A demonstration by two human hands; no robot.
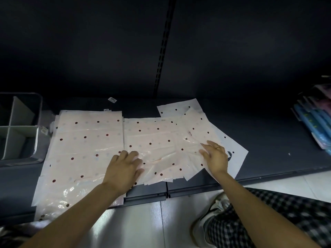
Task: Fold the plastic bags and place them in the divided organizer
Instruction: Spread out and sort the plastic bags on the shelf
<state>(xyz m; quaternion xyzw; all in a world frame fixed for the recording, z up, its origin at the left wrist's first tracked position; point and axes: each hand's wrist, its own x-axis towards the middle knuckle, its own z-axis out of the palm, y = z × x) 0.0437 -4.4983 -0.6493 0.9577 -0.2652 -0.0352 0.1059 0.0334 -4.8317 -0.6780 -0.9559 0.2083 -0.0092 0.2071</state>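
Bags [152, 140] under both hands; organizer [18, 126] left; blue packets [315, 122], perhaps, right

One head-worn wide-angle view looks forward and steeply down; close over the dark shelf [250, 126].

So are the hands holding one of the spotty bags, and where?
No, nothing is held. The left hand and right hand lie flat with straight fingers, pressing on the middle pile of spotty bags.
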